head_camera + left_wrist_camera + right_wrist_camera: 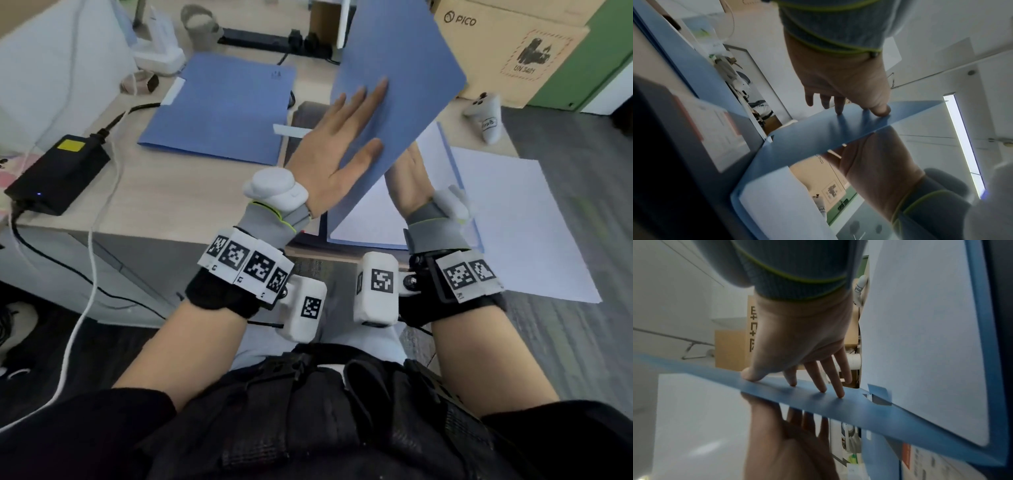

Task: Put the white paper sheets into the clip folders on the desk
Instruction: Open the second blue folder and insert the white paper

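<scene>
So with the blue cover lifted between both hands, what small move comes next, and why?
Probably lower the raised blue folder cover shut. White paper already lies inside the folder, and the left hand and right hand press flat on opposite faces of the cover, so swinging it down looks like the natural finish.

The raised folder cover (397,68) stands tilted between the left hand (337,144), flat on its outer face, and the right hand (416,181) behind it. A paper sheet (366,219) lies in the open folder beneath. Another sheet (534,233) lies to its right, a closed folder (222,109) to its left on the desk (191,192). A power adapter (58,171) sits further left.
</scene>
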`<state>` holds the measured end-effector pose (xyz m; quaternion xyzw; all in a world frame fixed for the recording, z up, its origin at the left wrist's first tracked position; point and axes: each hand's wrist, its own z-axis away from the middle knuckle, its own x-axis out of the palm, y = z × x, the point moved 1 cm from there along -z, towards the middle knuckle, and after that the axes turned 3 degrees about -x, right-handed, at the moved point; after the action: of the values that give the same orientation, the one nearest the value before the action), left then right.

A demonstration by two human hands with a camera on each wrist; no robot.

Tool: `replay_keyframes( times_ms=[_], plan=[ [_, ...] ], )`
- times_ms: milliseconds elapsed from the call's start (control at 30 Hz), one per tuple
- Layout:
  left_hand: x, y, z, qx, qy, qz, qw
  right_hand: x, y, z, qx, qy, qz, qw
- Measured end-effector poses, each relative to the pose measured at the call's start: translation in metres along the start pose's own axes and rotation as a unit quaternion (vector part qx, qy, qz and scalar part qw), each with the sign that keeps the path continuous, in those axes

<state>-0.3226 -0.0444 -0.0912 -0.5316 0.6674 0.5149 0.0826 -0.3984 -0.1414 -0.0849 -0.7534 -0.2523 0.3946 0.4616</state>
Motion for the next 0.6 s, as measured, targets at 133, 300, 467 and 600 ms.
replay_keyframes(
  times_ms=[133,300,467,600],
  plan=[
    [0.027,0.0,-0.011,-0.007,-0.035,-0.012,0.999,-0.025,0.012,0.002,0.006,0.094,-0.033,0.995],
    [0.051,0.003,-0.014,-0.076,-0.067,-0.006,0.995,-0.048,0.014,0.015,-0.014,0.218,-0.119,0.969],
    [0.07,0.005,-0.017,-0.12,-0.122,-0.018,0.985,-0.073,0.023,0.017,0.015,0.251,-0.211,0.945],
    [0.084,-0.002,-0.021,-0.15,-0.142,-0.024,0.978,-0.087,0.037,0.026,0.066,0.293,-0.197,0.933]
  ],
)
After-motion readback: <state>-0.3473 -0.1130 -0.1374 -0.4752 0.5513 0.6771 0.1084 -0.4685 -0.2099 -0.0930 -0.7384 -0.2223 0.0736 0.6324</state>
